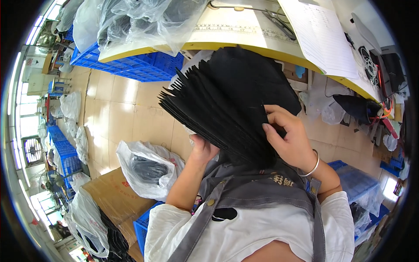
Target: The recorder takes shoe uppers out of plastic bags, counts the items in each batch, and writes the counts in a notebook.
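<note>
A thick stack of black cut fabric pieces (227, 96) is held up in front of my grey apron, its layers fanned out toward the left. From below, my left hand (204, 148) grips the stack's lower left edge; most of its fingers are hidden under the layers. At the right side, my right hand (286, 137) pinches the edge of a layer between thumb and curled fingers. A bracelet circles my right wrist. The stack's far end reaches the yellow edge of the worktable (244, 37).
On the worktable lie a clear plastic bag of dark pieces (139, 26), scissors (279, 24) and lined paper (327, 41). Blue crates (144, 65) stand below it. A white bag with dark contents (150, 168) and a cardboard box (115, 192) are at my left.
</note>
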Action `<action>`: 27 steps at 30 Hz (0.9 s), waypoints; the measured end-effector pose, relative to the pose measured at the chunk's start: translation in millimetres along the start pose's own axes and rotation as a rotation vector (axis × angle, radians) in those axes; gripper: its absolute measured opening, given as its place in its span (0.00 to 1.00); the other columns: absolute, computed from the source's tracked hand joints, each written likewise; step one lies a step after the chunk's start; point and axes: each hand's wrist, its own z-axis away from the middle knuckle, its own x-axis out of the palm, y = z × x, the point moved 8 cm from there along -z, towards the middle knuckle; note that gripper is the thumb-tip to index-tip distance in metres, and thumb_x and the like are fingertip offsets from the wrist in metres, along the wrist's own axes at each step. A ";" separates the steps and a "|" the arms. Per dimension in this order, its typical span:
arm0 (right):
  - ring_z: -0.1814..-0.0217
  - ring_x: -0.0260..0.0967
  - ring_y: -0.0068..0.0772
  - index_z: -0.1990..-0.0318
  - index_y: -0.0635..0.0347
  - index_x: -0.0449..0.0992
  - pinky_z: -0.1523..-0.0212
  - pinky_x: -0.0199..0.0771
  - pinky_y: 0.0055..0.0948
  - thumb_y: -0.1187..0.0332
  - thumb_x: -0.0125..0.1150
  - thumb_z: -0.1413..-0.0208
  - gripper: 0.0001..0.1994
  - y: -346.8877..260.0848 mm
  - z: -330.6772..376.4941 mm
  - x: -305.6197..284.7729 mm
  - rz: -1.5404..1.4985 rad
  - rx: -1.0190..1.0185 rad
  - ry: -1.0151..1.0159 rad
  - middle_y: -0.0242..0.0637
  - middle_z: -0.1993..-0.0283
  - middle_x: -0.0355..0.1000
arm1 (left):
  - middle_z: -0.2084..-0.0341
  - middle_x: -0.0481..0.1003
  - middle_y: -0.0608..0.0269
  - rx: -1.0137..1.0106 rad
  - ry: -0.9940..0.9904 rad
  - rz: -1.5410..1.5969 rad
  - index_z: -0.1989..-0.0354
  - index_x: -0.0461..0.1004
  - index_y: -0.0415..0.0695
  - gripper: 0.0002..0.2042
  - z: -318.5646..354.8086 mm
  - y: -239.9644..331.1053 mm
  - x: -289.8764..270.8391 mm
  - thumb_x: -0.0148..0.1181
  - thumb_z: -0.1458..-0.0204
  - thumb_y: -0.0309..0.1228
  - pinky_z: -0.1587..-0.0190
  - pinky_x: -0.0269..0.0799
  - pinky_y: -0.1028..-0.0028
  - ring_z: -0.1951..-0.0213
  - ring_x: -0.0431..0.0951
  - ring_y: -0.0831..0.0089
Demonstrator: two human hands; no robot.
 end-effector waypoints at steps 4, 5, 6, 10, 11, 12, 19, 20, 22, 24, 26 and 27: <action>0.67 0.69 0.42 0.73 0.68 0.68 0.64 0.67 0.26 0.73 0.58 0.56 0.07 8.8 -4.3 3.4 -0.092 0.133 -0.076 0.49 0.57 0.68 | 0.40 0.51 0.58 0.072 -0.116 0.260 0.38 0.45 0.47 0.41 1.3 2.4 -1.0 0.37 0.54 0.65 0.40 0.50 0.57 0.41 0.54 0.58; 0.66 0.69 0.40 0.74 0.67 0.68 0.62 0.66 0.26 0.72 0.60 0.56 0.08 3.2 -5.4 5.8 -0.084 0.020 -0.103 0.49 0.57 0.68 | 0.40 0.51 0.58 0.062 -0.124 0.261 0.38 0.45 0.47 0.41 0.2 1.5 -1.9 0.37 0.54 0.65 0.40 0.50 0.57 0.41 0.54 0.58; 0.65 0.68 0.38 0.74 0.66 0.68 0.61 0.66 0.25 0.71 0.61 0.56 0.09 -2.0 -5.5 8.3 -0.075 -0.093 -0.130 0.48 0.56 0.68 | 0.42 0.55 0.57 0.012 -0.075 0.422 0.39 0.48 0.46 0.37 -1.8 -2.5 -6.6 0.37 0.51 0.61 0.42 0.54 0.59 0.43 0.58 0.58; 0.56 0.65 0.40 0.75 0.63 0.69 0.55 0.63 0.29 0.68 0.63 0.57 0.10 21.1 -4.2 18.2 -0.331 0.022 -0.236 0.47 0.50 0.64 | 0.45 0.59 0.50 -0.142 0.029 0.219 0.43 0.54 0.39 0.25 -8.1 -13.3 -16.3 0.36 0.43 0.44 0.43 0.58 0.63 0.47 0.64 0.60; 0.51 0.62 0.43 0.75 0.62 0.70 0.53 0.62 0.33 0.67 0.64 0.58 0.10 13.2 -3.5 13.5 -0.225 -0.094 -0.148 0.46 0.47 0.61 | 0.45 0.59 0.50 -0.147 0.026 0.216 0.43 0.54 0.39 0.25 -10.0 -13.2 -15.2 0.36 0.43 0.44 0.43 0.58 0.63 0.47 0.64 0.60; 0.46 0.58 0.46 0.75 0.61 0.70 0.50 0.61 0.36 0.66 0.64 0.58 0.10 2.0 -1.7 9.6 -0.117 -0.209 -0.059 0.46 0.44 0.58 | 0.45 0.59 0.50 -0.166 0.030 0.215 0.43 0.55 0.39 0.25 -11.8 -14.4 -14.2 0.36 0.43 0.44 0.44 0.59 0.63 0.48 0.65 0.60; 0.43 0.55 0.54 0.57 0.56 0.73 0.45 0.55 0.42 0.67 0.61 0.56 0.16 -42.3 8.2 13.9 0.449 -0.380 0.031 0.56 0.43 0.55 | 0.51 0.65 0.51 -0.286 0.068 0.206 0.45 0.57 0.37 0.24 -17.9 -23.9 -8.3 0.38 0.43 0.43 0.48 0.63 0.67 0.52 0.68 0.61; 0.48 0.60 0.53 0.57 0.57 0.72 0.49 0.60 0.39 0.70 0.60 0.57 0.16 -32.7 6.2 10.4 0.425 -0.298 0.067 0.55 0.47 0.59 | 0.52 0.66 0.51 -0.299 0.077 0.206 0.45 0.58 0.37 0.24 -17.5 -24.3 -7.5 0.39 0.43 0.43 0.48 0.63 0.68 0.52 0.68 0.61; 0.64 0.68 0.43 0.60 0.60 0.70 0.65 0.69 0.33 0.77 0.57 0.62 0.16 -14.7 7.8 3.9 0.493 -0.300 0.185 0.46 0.61 0.68 | 0.53 0.68 0.52 -0.321 0.096 0.209 0.45 0.58 0.36 0.24 -15.0 -23.7 -4.2 0.39 0.43 0.43 0.49 0.65 0.69 0.54 0.69 0.62; 0.68 0.67 0.44 0.64 0.61 0.71 0.71 0.69 0.34 0.81 0.53 0.63 0.14 -1.1 -0.2 -5.8 0.468 -0.127 0.111 0.42 0.71 0.65 | 0.52 0.66 0.48 -0.299 0.106 0.234 0.45 0.56 0.35 0.26 -15.2 -18.4 0.5 0.38 0.44 0.45 0.48 0.63 0.68 0.52 0.68 0.60; 0.67 0.67 0.47 0.65 0.62 0.72 0.70 0.68 0.34 0.76 0.55 0.59 0.10 22.6 -5.9 -12.6 0.390 0.009 0.089 0.44 0.69 0.64 | 0.51 0.64 0.45 -0.282 0.104 0.258 0.44 0.55 0.34 0.29 -16.9 -9.5 15.2 0.37 0.44 0.47 0.46 0.61 0.66 0.50 0.66 0.59; 0.67 0.67 0.47 0.65 0.62 0.72 0.70 0.68 0.34 0.76 0.55 0.59 0.10 18.5 -6.2 -13.3 0.392 0.009 0.086 0.44 0.69 0.64 | 0.50 0.62 0.43 -0.215 0.050 0.304 0.43 0.53 0.34 0.31 -18.8 1.2 29.7 0.35 0.45 0.50 0.44 0.58 0.64 0.48 0.64 0.57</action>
